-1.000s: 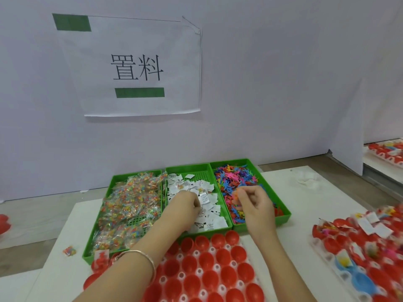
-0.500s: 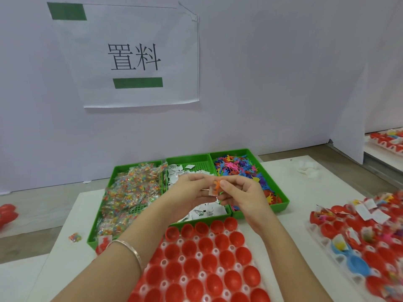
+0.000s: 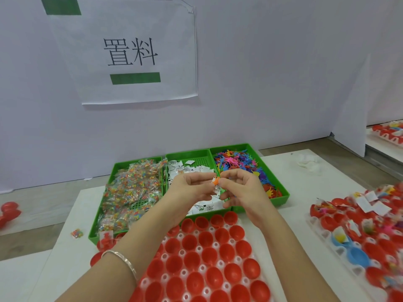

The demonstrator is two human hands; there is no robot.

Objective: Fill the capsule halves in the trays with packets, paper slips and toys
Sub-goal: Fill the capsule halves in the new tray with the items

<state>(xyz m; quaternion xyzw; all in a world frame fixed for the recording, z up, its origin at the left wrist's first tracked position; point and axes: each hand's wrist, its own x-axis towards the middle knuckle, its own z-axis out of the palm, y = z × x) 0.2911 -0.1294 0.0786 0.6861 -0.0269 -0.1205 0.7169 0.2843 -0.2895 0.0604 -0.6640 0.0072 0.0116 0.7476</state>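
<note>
Left hand (image 3: 192, 189) and right hand (image 3: 244, 192) together pinch a small orange plastic toy (image 3: 215, 181) and white paper slip (image 3: 217, 188) above the green plastic bins (image 3: 187, 152). At six o'clock the white tray (image 3: 216, 245) holds red plastic capsule halves (image 3: 205, 238), all seemingly unfilled; the four-o'clock tray (image 3: 313, 221) appears done.

Green bins (image 3: 283, 194): three, side by side. In them, heaps of packets (image 3: 133, 188), paper slips (image 3: 202, 207) and toys (image 3: 237, 160): one heap each, pieces beyond counting. Capsule trays: three, namely near tray (image 3: 214, 245), right tray (image 3: 314, 219), far tray (image 3: 383, 138). Blue halves (image 3: 358, 257): two. Stray packet (image 3: 76, 233): one. My left hand (image 3: 192, 188) and right hand (image 3: 242, 188): two, one orange toy (image 3: 215, 180) pinched between. Bracelet (image 3: 122, 261): one. Wall sign (image 3: 130, 51): one.
</note>
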